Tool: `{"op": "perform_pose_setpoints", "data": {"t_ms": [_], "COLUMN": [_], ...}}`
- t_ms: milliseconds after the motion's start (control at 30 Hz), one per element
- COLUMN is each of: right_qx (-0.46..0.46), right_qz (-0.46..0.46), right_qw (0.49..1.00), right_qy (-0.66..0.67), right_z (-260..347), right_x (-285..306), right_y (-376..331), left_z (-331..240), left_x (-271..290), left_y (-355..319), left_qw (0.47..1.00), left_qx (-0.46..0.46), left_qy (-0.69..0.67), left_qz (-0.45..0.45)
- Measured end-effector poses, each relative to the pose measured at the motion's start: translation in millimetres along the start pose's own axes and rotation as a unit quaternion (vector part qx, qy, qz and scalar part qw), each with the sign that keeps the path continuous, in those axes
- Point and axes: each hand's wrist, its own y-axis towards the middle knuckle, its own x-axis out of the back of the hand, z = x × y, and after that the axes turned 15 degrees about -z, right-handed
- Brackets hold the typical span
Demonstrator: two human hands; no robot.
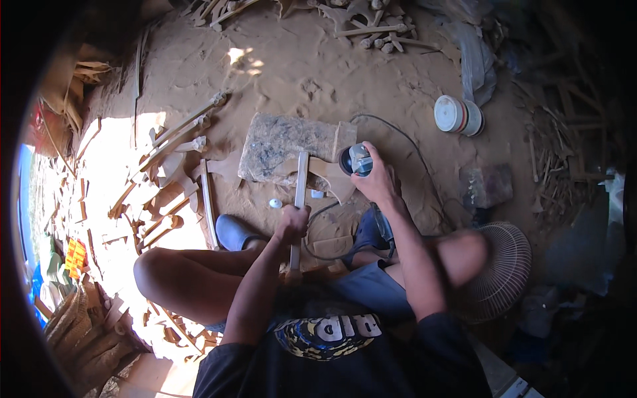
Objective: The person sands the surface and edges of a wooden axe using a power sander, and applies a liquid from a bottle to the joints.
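My left hand (295, 222) is closed around a long, pale, straight-edged bar (301, 179), which points away from me. Its far end reaches the near edge of a rough, stained block (272, 142) on the dusty ground. In my right hand (378, 184) is a handheld power tool with a dark round head (357, 160), probably an angle grinder, gripped just right of the block. A flat tan piece with curved edges (328, 176) lies between the bar and the tool. Whether the tool's disc touches it I cannot tell.
A black cable (413, 140) loops over the sand. At the right stand a white tub (451, 116) and a round wire-guarded fan (507, 265). Long pale pieces (179, 136) lie at left; more pile up (371, 30) at the far side. A blue clog (235, 232) is on my foot.
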Motion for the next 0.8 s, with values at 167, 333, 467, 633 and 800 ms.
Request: {"op": "perform_pose_setpoints", "data": {"t_ms": [167,333,467,633,800], "right_qx": [-0.039,-0.036,-0.029,-0.040,0.014], "right_qz": [0.059,0.035,-0.016,-0.095,-0.118], "right_qw": [0.994,0.996,0.998,0.994,0.985], "right_qy": [-0.077,-0.067,-0.050,0.021,0.125], "right_z": [31.4,17.5,5.0,-11.6,7.4], "right_x": [4.2,4.4,5.2,35.8,43.9], "right_y": [-7.5,-1.4,17.7,3.5,-5.1], "left_z": [-4.2,-13.4,34.0,0.2,1.2], "left_x": [5.6,2.8,9.6,3.4,-20.0], "left_y": [-6.5,-17.7,25.4,5.6,15.7], "left_qw": [0.997,0.999,0.984,0.964,0.967], "left_qx": [0.055,0.030,-0.170,0.158,0.023], "left_qy": [-0.048,-0.020,0.030,-0.179,-0.203], "left_qz": [0.001,0.007,0.051,0.120,0.150]}}
